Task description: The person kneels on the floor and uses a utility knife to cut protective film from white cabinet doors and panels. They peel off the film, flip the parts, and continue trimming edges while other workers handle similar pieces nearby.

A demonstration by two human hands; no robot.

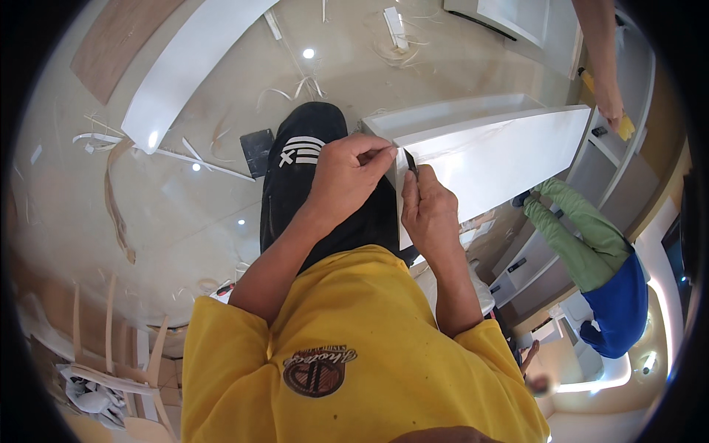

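Observation:
A white drawer (509,151) with a glossy face leans by my knees, its near corner between my hands. My left hand (347,173) is closed, thumb and fingertips pinched together at that corner. Whatever lies in the pinch is too small to make out. My right hand (430,210) grips a thin dark knife (410,160), held against the drawer's near edge just right of the left fingertips. Most of its handle is hidden in the palm.
White strips (199,164) and a curved white panel (185,66) lie on the glossy floor (199,229), with a dark square piece (257,151) by my knee. Another person's hand (609,103) holds something yellow at upper right. Someone in green trousers (583,229) stands at right. A wooden chair (111,369) is lower left.

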